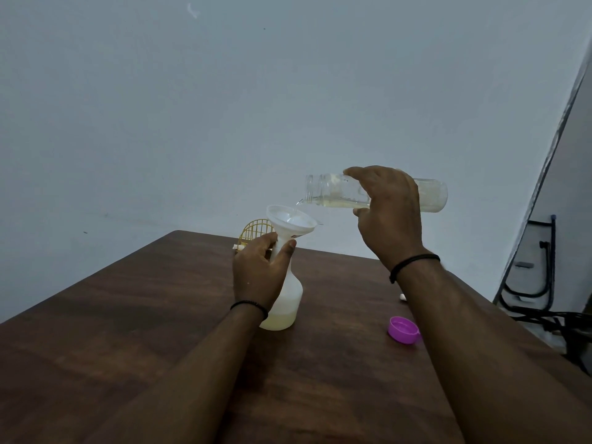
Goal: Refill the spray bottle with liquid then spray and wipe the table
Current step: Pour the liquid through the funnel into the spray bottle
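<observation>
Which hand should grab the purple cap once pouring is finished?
Right, probably. The purple cap lies on the table on the right hand's side, whereas the left hand is steadying the funnel and spray bottle.

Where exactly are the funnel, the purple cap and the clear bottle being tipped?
funnel (290,219): head view, on the inside of its white bowl.
purple cap (403,330): head view, on its open upturned inside.
clear bottle (330,189): head view, on its shoulder just behind the neck, left of the gripping hand.
</observation>
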